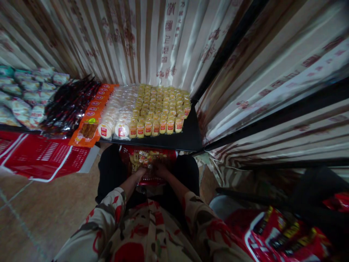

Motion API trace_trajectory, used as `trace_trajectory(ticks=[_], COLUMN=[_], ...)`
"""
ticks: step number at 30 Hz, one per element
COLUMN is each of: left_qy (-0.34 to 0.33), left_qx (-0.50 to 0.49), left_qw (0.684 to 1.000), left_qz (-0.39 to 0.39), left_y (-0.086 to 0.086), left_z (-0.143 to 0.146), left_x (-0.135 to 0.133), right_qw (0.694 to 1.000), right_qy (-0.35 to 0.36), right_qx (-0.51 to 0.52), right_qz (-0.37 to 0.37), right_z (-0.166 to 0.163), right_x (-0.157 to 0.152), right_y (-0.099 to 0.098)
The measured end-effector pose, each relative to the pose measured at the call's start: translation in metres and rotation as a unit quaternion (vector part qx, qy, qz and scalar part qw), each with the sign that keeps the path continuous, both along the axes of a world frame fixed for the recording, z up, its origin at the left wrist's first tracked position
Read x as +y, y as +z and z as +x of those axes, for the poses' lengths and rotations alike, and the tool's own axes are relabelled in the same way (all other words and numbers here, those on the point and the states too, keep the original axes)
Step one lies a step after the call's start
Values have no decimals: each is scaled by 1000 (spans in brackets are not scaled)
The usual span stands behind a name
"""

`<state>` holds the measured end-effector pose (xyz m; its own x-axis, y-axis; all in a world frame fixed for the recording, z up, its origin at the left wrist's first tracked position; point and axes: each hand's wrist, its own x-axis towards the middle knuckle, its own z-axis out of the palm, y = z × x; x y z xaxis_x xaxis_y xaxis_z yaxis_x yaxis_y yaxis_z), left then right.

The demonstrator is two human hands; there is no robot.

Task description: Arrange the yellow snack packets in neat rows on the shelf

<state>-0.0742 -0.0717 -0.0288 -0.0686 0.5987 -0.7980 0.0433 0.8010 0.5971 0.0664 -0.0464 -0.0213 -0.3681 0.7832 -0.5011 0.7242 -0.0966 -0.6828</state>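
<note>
A red container (172, 154), perhaps a basket, rests between my knees, just under the edge of the black shelf. Small yellow wrapped snacks (147, 157) fill it. My left hand (140, 172) reaches in at its near left side, among the snacks. Close beside it, my right hand (161, 170) is in the container too. Shadow and blur cover the fingers of both hands, so their grip does not show. In front, rows of the same kind of yellow packaged snacks (163, 126) stand on the black shelf (188, 140).
Left of the yellow rows lie round white wrapped snacks (121, 130), an orange packet (87, 129), dark packets (71, 105) and white packets (32, 87). A red box (49, 154) lies at left. Red bags (289, 233) sit at lower right. Curtains (147, 43) hang behind.
</note>
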Motion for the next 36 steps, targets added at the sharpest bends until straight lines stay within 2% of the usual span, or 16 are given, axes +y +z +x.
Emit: trace_trajectory(ticks=[9,15,19,23,25,28,30,33,36], left_qy=[81,103,143,203,197,170,155,109,60], left_qx=[-30,-97,-227,-250,-260,-286,-293,-281,-228], left_qw=[995,986,955,931,930,925,922,930,946], left_qz=[47,84,125,170,173,186,200,211,221], left_y=[23,46,65,82,90,102,109,118,123], left_z=[-1,0,5,8,9,9,9,10,13], left_x=[-4,-2,1,4,5,4,2,1,2], right_qw=[986,968,959,932,909,857,825,800,802], right_qy=[-122,-170,-172,-207,-272,-386,-438,-466,-447], right_qx=[99,159,193,268,301,339,358,378,396], right_qz=[51,91,120,125,98,42,17,-6,-15], right_z=[-4,1,5,6,7,11,14,17,19], right_x=[-9,-13,-15,-24,-30,-35,-35,-32,-26], right_y=[10,30,50,66,71,78,83,91,99])
